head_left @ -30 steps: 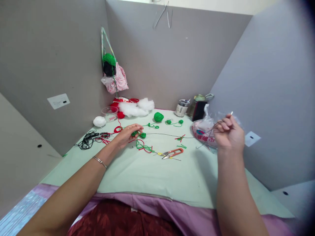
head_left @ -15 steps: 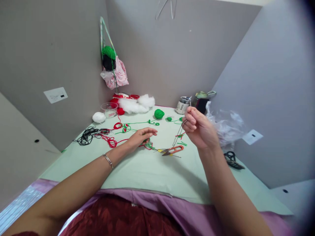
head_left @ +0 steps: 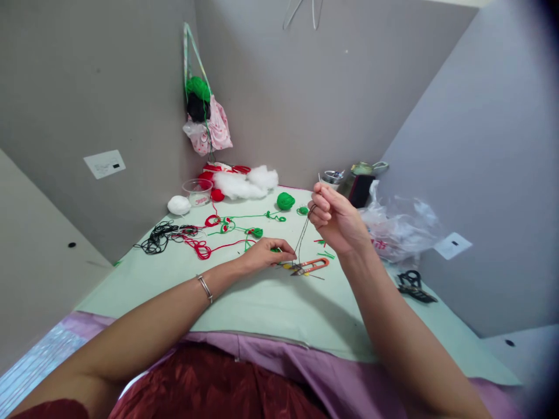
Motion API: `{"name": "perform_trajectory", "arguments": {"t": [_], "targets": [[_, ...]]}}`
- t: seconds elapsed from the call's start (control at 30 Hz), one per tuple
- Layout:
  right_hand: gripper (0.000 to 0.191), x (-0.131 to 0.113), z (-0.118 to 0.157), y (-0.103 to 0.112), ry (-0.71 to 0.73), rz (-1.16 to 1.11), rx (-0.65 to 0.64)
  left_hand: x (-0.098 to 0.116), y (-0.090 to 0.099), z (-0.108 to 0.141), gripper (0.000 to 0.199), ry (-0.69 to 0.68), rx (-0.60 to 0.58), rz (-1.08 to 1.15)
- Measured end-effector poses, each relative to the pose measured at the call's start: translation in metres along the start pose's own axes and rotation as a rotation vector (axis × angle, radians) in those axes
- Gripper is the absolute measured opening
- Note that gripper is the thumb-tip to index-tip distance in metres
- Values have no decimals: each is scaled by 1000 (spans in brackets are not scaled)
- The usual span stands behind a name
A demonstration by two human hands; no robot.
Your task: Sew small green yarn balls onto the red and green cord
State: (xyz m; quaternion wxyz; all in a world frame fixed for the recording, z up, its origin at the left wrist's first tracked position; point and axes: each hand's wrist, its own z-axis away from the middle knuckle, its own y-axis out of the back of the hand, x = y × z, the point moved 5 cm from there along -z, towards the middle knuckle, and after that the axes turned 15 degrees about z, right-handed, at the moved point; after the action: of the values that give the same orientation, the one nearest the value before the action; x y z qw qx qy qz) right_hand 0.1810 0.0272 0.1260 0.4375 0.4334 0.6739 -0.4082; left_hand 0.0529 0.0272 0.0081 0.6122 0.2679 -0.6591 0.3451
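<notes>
My right hand (head_left: pixel 340 221) is raised above the table, its fingers closed on a needle (head_left: pixel 319 178) whose thin tip sticks up. Dark yarn (head_left: pixel 302 235) hangs from those fingers in slack strands. Low over the cloth, my left hand (head_left: pixel 268 256) has its thumb and fingertips pinched together at the lower part of this yarn. A small green piece shows partly under the left fingers; the rest of it is hidden. Orange-handled thread snips (head_left: pixel 317 265) lie just right of my left fingertips, with bits of yellow beside them.
Red yarn (head_left: pixel 203 250), tangled black yarn (head_left: pixel 157 238) and a white ball (head_left: pixel 179 205) lie left. Behind are white stuffing (head_left: pixel 240 185), a clear tub (head_left: pixel 197 192) and a green yarn ball (head_left: pixel 285 201). A plastic bag (head_left: pixel 397 224) and black hair clip (head_left: pixel 414 286) are right.
My left hand has moved right, its spread fingers closing into a pinch at the dark yarn. My right hand, with the needle, has shifted slightly left and up. The view has tilted slightly.
</notes>
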Motion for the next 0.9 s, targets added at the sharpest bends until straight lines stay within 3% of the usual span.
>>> {"name": "perform_trajectory", "arguments": {"t": [0.13,0.33,0.53,0.63,0.73,0.9], "targets": [[12,-14,0,11,58,63,47,-3,3,0,29,18,6,-12],[10,-54,9,61,223,50,323,-8,18,1,25,35,64,39],[8,-66,21,103,320,-106,380,2,54,4,22,-47,232,380],[24,-70,31,125,360,-246,495,9,71,4,17,-133,290,458],[42,-76,42,140,395,-310,566,8,79,1,24,-144,311,408],[42,-84,57,155,462,-336,627,3,76,-3,33,-142,249,144]]}}
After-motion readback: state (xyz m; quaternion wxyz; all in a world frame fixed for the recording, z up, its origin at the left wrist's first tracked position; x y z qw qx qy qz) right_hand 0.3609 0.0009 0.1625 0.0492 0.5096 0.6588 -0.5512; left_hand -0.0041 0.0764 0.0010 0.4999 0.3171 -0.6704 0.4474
